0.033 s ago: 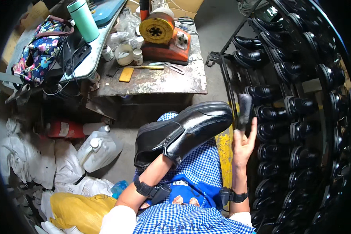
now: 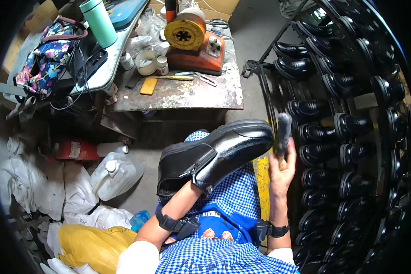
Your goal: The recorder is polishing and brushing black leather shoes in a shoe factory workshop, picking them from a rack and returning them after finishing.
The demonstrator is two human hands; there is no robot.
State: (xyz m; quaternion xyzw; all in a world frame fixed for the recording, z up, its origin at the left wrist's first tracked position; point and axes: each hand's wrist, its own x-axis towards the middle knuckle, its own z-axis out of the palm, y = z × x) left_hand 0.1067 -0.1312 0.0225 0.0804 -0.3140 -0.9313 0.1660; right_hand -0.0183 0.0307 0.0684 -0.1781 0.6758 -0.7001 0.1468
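Note:
A glossy black leather shoe (image 2: 217,153) lies tilted over my lap, its toe pointing up and to the right. My left forearm (image 2: 176,208) runs into the shoe's opening. My left hand is hidden inside and carries the shoe. My right hand (image 2: 281,172) is raised just right of the toe, gripping a dark brush (image 2: 283,131) that stands upright close to the toe cap. I cannot tell whether the brush touches the shoe. Black straps sit on both wrists, and I wear a blue checked apron.
A tall rack (image 2: 347,123) full of black shoes fills the right side. Ahead stands a worn workbench (image 2: 187,93) with an orange machine (image 2: 192,39), jars and small tools. A green flask (image 2: 98,20) and floral bag (image 2: 45,55) sit at left; a white jug (image 2: 116,176) and sacks lie below.

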